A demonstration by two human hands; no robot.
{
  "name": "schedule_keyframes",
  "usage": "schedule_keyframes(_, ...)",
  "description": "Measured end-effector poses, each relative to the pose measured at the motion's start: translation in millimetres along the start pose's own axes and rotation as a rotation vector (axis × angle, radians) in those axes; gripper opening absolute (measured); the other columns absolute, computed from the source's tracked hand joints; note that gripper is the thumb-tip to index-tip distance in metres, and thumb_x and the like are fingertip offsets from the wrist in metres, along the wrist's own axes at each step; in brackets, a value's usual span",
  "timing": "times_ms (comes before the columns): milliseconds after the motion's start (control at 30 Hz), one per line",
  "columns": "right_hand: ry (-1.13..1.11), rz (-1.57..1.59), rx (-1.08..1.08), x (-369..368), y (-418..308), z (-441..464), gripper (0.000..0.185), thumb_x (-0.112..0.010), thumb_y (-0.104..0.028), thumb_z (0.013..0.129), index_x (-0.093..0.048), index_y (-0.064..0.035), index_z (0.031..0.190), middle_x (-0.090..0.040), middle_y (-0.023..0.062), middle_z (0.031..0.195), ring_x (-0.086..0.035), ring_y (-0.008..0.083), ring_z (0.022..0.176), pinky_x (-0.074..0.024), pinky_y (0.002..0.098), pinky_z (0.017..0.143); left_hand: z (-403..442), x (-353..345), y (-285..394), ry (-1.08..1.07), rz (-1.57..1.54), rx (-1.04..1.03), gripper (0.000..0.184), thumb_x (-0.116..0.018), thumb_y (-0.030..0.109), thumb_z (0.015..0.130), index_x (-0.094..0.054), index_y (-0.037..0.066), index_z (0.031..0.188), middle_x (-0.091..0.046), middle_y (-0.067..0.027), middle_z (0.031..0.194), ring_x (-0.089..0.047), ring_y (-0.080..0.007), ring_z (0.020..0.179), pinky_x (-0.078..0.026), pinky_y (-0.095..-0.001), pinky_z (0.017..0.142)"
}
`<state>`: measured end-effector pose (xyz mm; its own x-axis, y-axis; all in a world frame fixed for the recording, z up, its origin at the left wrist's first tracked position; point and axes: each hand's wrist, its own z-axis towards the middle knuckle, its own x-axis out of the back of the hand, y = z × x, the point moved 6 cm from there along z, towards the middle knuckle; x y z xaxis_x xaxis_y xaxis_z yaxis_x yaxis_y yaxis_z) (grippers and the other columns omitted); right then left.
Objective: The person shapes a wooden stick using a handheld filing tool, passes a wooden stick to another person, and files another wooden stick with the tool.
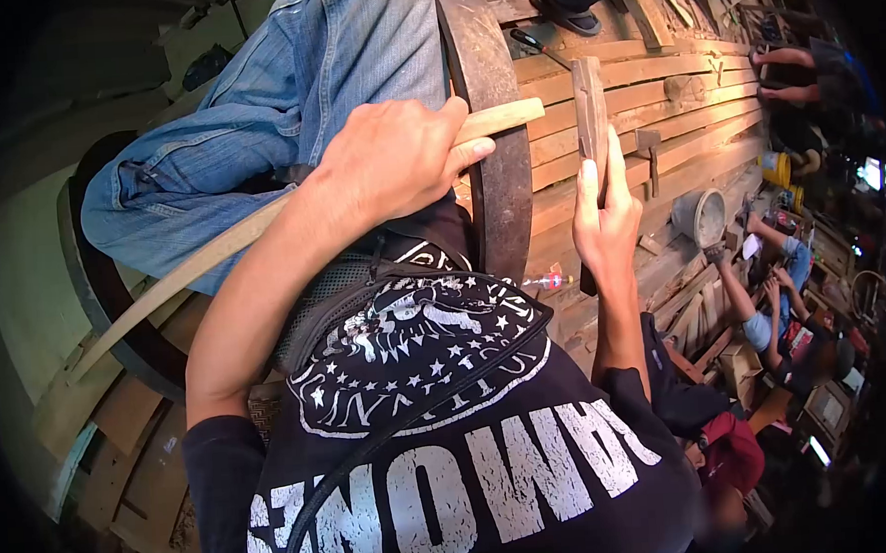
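My left hand (392,161) is closed round a long, pale wooden strip (503,120), gripping it between curled fingers and thumb. A short end projects to the right over the dark curved band (502,163); the remainder passes beneath my forearm and runs to the near left, bending slightly.

My right hand (605,213) pinches a brown bar (591,109), thumb and fingers extended along opposite sides. The bar stands apart from the strip's end, on its right, pointing to the far side; a dark part shows below the hand. Its exact type I cannot tell.

My jeans (351,56) lie to the far left, inside the curved band. On the plank floor (699,88), right of the bar, a hammer (649,156) lies nearer than the screwdriver (541,49). A bucket (702,218) sits farther right, and a plastic bottle (553,280) lies near the band's near end. Other people are present: bare feet (785,75) at the far right and a seated person (791,323) nearer.
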<state>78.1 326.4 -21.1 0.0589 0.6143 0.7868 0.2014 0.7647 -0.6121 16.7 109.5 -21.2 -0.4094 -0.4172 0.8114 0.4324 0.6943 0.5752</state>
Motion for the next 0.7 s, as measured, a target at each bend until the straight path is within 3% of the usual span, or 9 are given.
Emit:
schedule_keyframes(133,-0.082,0.033,0.094,0,-24,-8,0.052,-0.051,-0.010,0.098,-0.038,-0.0103,0.148,-0.061,0.0217,0.069,-0.058,0.0239,0.053,-0.0463,0.0344,0.055,1,-1,0,-0.002,0.033,0.002,0.034,-0.053,0.038,0.096,-0.051,0.005,0.090,-0.059,-0.0167,0.060,-0.061,-0.0388,0.059,-0.046,-0.0488,0.052)
schedule_keyframes(267,-0.059,0.071,0.210,2,-36,-10,0.050,-0.053,-0.006,0.096,-0.043,-0.0090,0.145,-0.067,0.0231,0.082,-0.060,0.0224,0.057,-0.0476,0.0335,0.057,-3,-7,9,0.053,0.083,-0.053,0.031,-0.056,0.035,0.095,-0.050,0.005,0.091,-0.061,-0.0154,0.061,-0.061,-0.0381,0.059,-0.047,-0.0489,0.052)
schedule_keyframes(467,-0.053,-0.076,0.337,-6,-31,-16,0.052,-0.057,-0.005,0.093,-0.045,-0.0084,0.143,-0.065,0.0207,0.075,-0.064,0.0309,0.060,-0.0493,0.0398,0.057,-1,-11,10,0.013,0.010,-0.039,0.031,-0.055,0.034,0.095,-0.049,0.004,0.091,-0.059,-0.0172,0.059,-0.061,-0.0397,0.059,-0.047,-0.0500,0.052)
schedule_keyframes(700,-0.059,-0.192,0.315,-15,-31,-21,0.058,-0.060,-0.008,0.091,-0.042,-0.0126,0.146,-0.061,0.0193,0.068,-0.062,0.0344,0.057,-0.0481,0.0435,0.054,-5,-13,11,0.088,-0.024,-0.097,0.030,-0.054,0.032,0.096,-0.048,0.004,0.091,-0.059,-0.0187,0.059,-0.062,-0.0399,0.059,-0.046,-0.0507,0.051)
